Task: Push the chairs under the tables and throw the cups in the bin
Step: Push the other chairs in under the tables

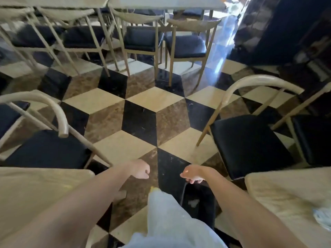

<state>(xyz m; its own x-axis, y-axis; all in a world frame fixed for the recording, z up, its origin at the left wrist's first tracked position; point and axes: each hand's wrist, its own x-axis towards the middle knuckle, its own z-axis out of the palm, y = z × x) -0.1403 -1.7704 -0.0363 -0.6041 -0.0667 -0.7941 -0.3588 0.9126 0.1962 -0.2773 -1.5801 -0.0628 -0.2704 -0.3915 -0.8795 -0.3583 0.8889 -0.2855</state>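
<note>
My left hand [141,170] is a closed fist with nothing in it, held over the floor. My right hand [192,176] curls its fingers around a thin dark handle of a black bin [206,208], which hangs just below it. Something pale lies inside the bin. A chair with a black seat [46,149] stands pulled out at the left, beside the lower-left table [35,194]. Another black-seated chair [250,145] stands out at the right, next to the lower-right table [279,192]. A crumpled pale thing [324,217] lies on that table's right edge; it is too blurred to name.
Several more chairs [141,40] stand under or close to long tables [164,4] at the far side. A cube-patterned tile floor [154,99] stretches between the two near chairs. Dark furniture [286,33] fills the upper right. My pale garment [172,226] is at the bottom.
</note>
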